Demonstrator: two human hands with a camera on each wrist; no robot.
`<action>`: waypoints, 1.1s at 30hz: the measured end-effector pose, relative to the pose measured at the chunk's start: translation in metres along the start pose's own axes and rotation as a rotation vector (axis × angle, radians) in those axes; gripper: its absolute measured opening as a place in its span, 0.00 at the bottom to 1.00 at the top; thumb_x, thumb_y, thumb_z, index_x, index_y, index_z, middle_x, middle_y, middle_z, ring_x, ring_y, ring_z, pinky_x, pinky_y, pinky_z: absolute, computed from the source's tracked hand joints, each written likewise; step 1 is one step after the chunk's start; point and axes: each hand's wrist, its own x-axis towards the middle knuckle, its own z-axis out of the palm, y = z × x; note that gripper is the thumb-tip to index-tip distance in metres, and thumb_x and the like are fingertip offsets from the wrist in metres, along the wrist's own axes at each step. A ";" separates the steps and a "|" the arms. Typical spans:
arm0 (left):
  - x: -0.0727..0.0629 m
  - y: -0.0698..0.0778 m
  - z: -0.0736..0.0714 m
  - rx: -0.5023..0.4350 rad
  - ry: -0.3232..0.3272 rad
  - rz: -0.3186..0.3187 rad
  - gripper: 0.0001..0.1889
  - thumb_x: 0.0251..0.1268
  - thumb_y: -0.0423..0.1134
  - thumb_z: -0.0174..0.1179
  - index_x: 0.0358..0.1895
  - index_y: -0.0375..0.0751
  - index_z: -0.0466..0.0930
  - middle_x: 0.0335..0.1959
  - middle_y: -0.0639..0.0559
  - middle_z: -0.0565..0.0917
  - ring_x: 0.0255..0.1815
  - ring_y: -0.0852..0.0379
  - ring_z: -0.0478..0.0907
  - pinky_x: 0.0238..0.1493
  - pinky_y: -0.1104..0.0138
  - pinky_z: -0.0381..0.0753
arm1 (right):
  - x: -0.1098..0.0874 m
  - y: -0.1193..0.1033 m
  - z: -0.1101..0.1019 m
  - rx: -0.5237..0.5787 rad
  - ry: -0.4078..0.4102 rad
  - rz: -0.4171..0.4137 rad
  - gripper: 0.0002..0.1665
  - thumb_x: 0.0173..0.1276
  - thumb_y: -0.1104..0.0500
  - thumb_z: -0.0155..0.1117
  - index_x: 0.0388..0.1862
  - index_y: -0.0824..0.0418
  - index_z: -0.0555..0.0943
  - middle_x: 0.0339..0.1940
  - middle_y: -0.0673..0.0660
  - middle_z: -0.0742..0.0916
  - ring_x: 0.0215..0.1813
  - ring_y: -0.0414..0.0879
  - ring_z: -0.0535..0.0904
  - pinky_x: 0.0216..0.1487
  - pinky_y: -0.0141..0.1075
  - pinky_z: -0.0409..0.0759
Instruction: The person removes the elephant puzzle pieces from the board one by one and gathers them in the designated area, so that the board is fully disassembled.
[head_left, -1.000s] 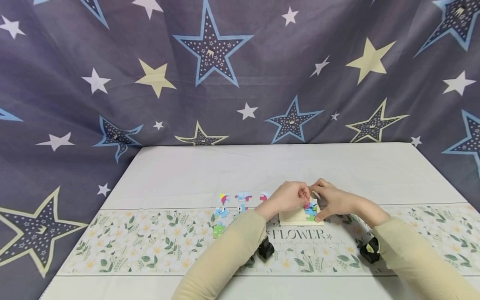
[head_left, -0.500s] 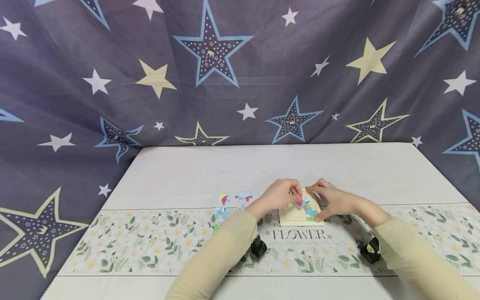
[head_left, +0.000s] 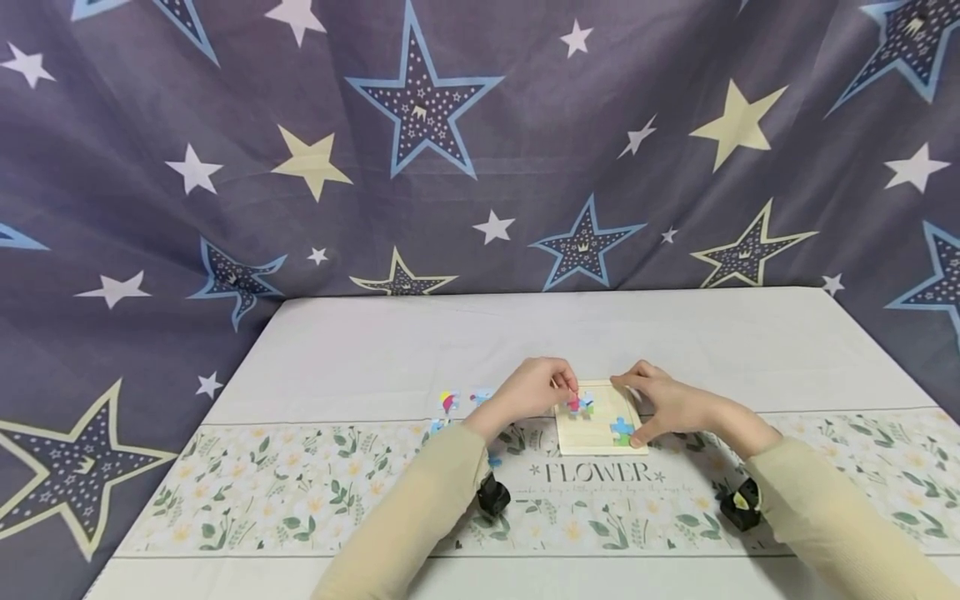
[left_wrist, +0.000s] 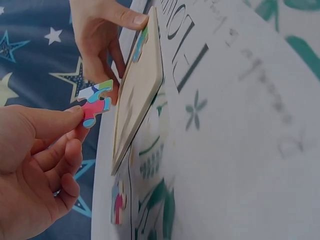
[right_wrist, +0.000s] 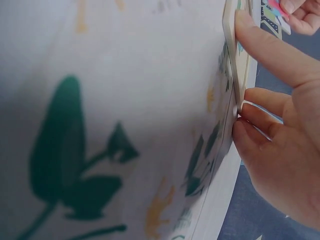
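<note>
Between thumb and index finger, my left hand [head_left: 534,385] pinches a jigsaw piece [left_wrist: 97,104], pink and light blue with white and green parts; its outline looks like two pieces joined. In the head view it is over the back left of a pale wooden puzzle tray [head_left: 585,437]. The other left fingers curl loosely below. My right hand [head_left: 670,402] grips the tray's right side, thumb [right_wrist: 272,55] at the front corner and fingertips along the far edge. Beside that thumb, a blue and green piece [head_left: 621,428] lies in the tray's front right corner.
Loose puzzle pieces [head_left: 449,402] lie left of the tray, partly hidden by my left arm. Another piece [left_wrist: 119,204] shows near the tray in the left wrist view. A star-patterned curtain [head_left: 480,150] hangs behind the white, flower-printed tablecloth [head_left: 300,492].
My left hand has moved left from the tray's right side, carrying the pinched jigsaw piece and uncovering more bare wood. My right hand stays at the tray's right edge.
</note>
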 end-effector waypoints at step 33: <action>-0.048 -0.033 -0.031 -0.010 -0.033 -0.083 0.02 0.57 0.36 0.62 0.28 0.45 0.80 0.24 0.58 0.80 0.22 0.60 0.73 0.26 0.70 0.72 | -0.002 -0.002 0.000 0.027 -0.011 0.002 0.57 0.43 0.44 0.74 0.66 0.70 0.59 0.48 0.57 0.67 0.47 0.49 0.61 0.45 0.42 0.66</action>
